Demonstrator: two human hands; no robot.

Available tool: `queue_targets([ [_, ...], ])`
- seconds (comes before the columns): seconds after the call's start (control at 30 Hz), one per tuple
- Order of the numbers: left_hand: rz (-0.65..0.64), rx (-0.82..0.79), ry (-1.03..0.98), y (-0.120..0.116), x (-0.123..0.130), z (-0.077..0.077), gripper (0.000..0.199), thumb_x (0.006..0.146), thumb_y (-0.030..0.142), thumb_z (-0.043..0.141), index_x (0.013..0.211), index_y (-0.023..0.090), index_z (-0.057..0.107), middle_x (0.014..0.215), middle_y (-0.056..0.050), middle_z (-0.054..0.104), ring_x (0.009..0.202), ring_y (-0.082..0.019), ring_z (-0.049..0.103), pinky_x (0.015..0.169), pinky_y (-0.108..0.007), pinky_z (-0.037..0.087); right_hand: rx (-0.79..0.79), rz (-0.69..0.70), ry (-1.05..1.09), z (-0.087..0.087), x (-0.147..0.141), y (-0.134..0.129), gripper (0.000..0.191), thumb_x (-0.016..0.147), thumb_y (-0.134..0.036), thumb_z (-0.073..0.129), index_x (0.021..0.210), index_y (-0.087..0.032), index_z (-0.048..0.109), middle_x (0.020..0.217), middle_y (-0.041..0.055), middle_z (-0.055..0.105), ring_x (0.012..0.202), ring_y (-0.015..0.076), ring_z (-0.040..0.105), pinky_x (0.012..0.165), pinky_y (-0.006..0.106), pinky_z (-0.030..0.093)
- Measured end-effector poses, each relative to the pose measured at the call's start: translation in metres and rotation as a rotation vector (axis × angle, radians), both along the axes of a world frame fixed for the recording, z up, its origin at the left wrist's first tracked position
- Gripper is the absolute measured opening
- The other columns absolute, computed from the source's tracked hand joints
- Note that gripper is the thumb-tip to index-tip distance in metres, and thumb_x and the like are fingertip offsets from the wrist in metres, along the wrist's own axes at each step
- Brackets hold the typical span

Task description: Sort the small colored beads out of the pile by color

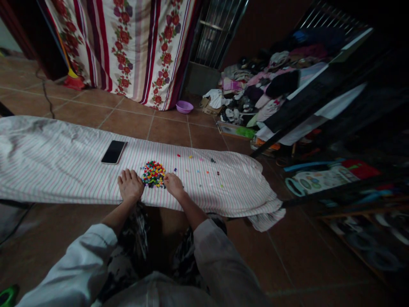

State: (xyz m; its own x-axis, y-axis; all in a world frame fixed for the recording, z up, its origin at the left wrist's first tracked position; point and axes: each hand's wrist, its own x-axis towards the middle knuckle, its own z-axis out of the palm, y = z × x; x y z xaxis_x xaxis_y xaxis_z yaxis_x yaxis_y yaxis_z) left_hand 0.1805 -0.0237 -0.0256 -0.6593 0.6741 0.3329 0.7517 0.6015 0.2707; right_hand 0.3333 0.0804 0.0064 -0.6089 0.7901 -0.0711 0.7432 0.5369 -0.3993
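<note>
Pale sleeves of the person, apparently seated, come nearest. Left hand lies palm down on the striped cloth, fingers extended and close together, just left of the pile of small coloured pieces; no grip visible, underside hidden. Right hand is at the pile's right edge, fingers curled toward the thumb; from where I stand, cannot tell whether a piece is pinched. Pile sits between the hands. Handling, judged by eye: pieces look light, stiff, probably plastic, apt to skid, unlikely to break; best taken singly between thumb and forefinger, by opposite sides. Cloth looks soft; a tug could shift everything. Loose pieces lie spaced apart in rough rows right of the pile, so a low sweep there risks disturbing them. Near edge runs just below the hands; a stray piece could drop to the tiled floor. Dark phone lies left of the pile, toward the far edge; the widest stretch of cloth is beyond it, leftward.
</note>
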Motion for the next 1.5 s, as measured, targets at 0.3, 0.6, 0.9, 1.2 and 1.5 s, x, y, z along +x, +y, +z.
queue_targets([
  [0.3, 0.012, -0.024, 0.014, 0.000, 0.000, 0.000, 0.050, 0.090, 0.029, 0.030, 0.127, 0.004, 0.052, 0.139, -0.024, 0.049, 0.137, -0.036, 0.036, 0.110, -0.052, 0.027, -0.055, -0.140, 0.027, -0.001, -0.007, 0.000, 0.020, 0.087, -0.017, 0.051, 0.101, -0.022, 0.065, 0.101, 0.0032, 0.069, 0.095, 0.0154, 0.061, 0.081, 0.024, 0.043],
  [0.6, 0.010, -0.021, 0.003, 0.000, 0.000, -0.001, 0.051, 0.090, 0.028, 0.030, 0.130, 0.005, 0.051, 0.141, -0.024, 0.048, 0.138, -0.036, 0.035, 0.110, -0.053, 0.027, -0.019, -0.138, 0.156, -0.011, 0.003, 0.015, 0.030, 0.089, -0.017, 0.047, 0.106, -0.026, 0.069, 0.107, 0.0015, 0.069, 0.098, 0.0148, 0.061, 0.087, 0.024, 0.045],
  [0.9, 0.008, -0.011, -0.012, 0.000, 0.002, 0.004, 0.051, 0.090, 0.028, 0.029, 0.129, 0.004, 0.052, 0.139, -0.025, 0.048, 0.136, -0.034, 0.036, 0.110, -0.052, 0.026, 0.042, -0.278, 0.246, -0.017, 0.041, 0.047, 0.030, 0.088, -0.012, 0.045, 0.102, -0.022, 0.070, 0.105, 0.0037, 0.069, 0.100, 0.0142, 0.060, 0.090, 0.024, 0.044],
  [1.2, 0.011, -0.026, 0.031, 0.000, 0.002, 0.003, 0.049, 0.091, 0.029, 0.027, 0.124, 0.006, 0.054, 0.137, -0.023, 0.050, 0.135, -0.035, 0.038, 0.109, -0.051, 0.028, 0.102, -0.445, 0.154, -0.019, 0.065, 0.069, 0.031, 0.089, -0.013, 0.043, 0.111, -0.016, 0.064, 0.102, 0.0089, 0.069, 0.098, 0.0177, 0.062, 0.085, 0.026, 0.044],
  [1.5, 0.022, -0.029, 0.022, 0.000, 0.003, 0.005, 0.048, 0.090, 0.029, 0.029, 0.124, 0.006, 0.054, 0.136, -0.023, 0.051, 0.135, -0.034, 0.038, 0.109, -0.052, 0.029, 0.098, -0.414, 0.150, -0.028, 0.062, 0.075, 0.032, 0.086, -0.013, 0.049, 0.114, -0.016, 0.064, 0.103, 0.0097, 0.067, 0.099, 0.0162, 0.060, 0.087, 0.025, 0.044],
])
